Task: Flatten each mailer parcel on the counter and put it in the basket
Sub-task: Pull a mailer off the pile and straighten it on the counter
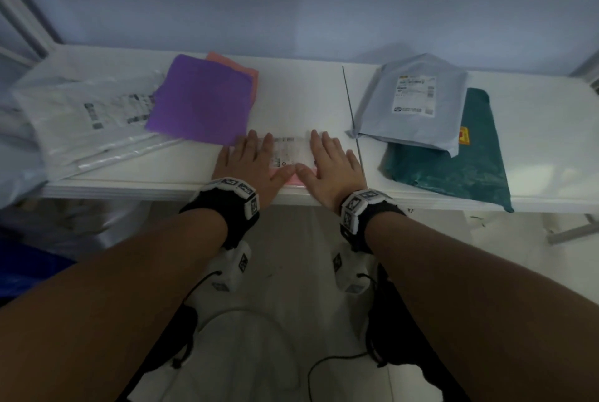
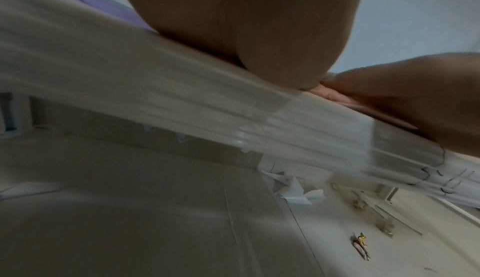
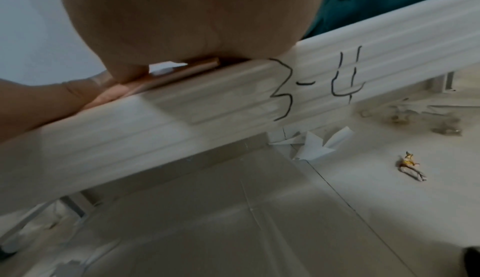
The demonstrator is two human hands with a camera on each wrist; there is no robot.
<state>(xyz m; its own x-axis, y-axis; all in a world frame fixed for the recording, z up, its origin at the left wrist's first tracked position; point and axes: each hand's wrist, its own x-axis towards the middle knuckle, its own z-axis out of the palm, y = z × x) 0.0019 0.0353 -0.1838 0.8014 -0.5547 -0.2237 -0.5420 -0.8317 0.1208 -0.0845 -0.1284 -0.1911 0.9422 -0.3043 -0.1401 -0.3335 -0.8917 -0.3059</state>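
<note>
Pressing flat at frame centre, the pink mailer (image 1: 293, 179) is pinned under both palms, left hand (image 1: 251, 163) and right hand (image 1: 329, 165), fingers straight. Pressure is best spread outward to its edges, judged from this.

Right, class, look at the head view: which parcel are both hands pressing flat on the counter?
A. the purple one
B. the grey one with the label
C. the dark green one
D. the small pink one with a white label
D: the left hand and right hand lie open, fingers straight, on the small pink parcel at the counter's front edge.
</note>
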